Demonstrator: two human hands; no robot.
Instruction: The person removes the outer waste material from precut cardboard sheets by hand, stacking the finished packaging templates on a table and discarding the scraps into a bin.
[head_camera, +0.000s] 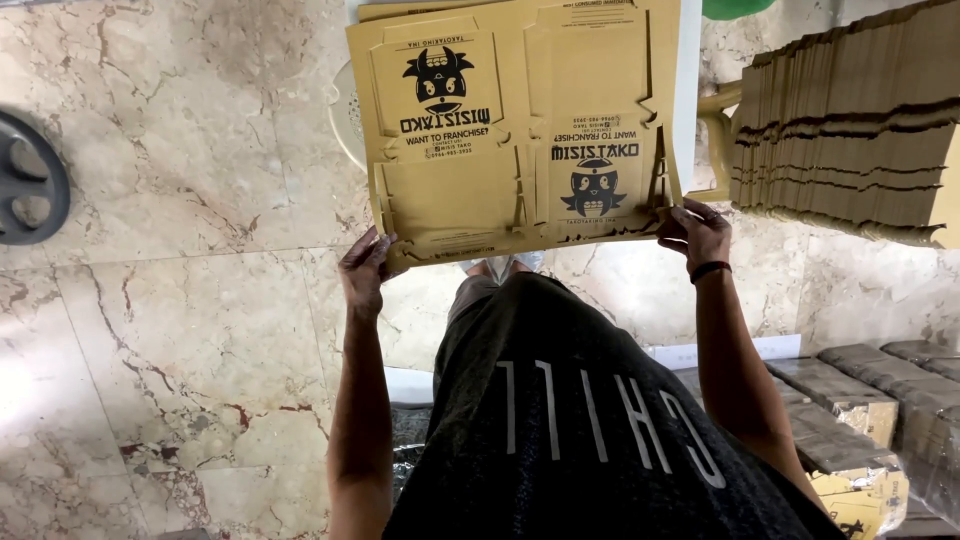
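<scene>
The person holds a flat sheet of brown cardboard (515, 120) with both hands, out in front of the body and above the marble floor (170, 200). The sheet is an unfolded box blank with cut lines and two black printed cartoon figures on it. The left hand (365, 270) grips the near left corner of the sheet, fingers closed around the edge. The right hand (697, 232) grips the near right corner in the same way, and it has a dark band (709, 269) on the wrist. To the right of the sheet, near but apart from it, there is a tall stack of the same brown blanks (850, 140), seen from the side. At the near right, low in the scene, some wrapped bundles (850, 395) in clear plastic lie side by side. At the far left edge a dark round object (28, 190) lies on the floor; I cannot tell what it is. The person wears a dark shirt (590, 440) with pale letters.
</scene>
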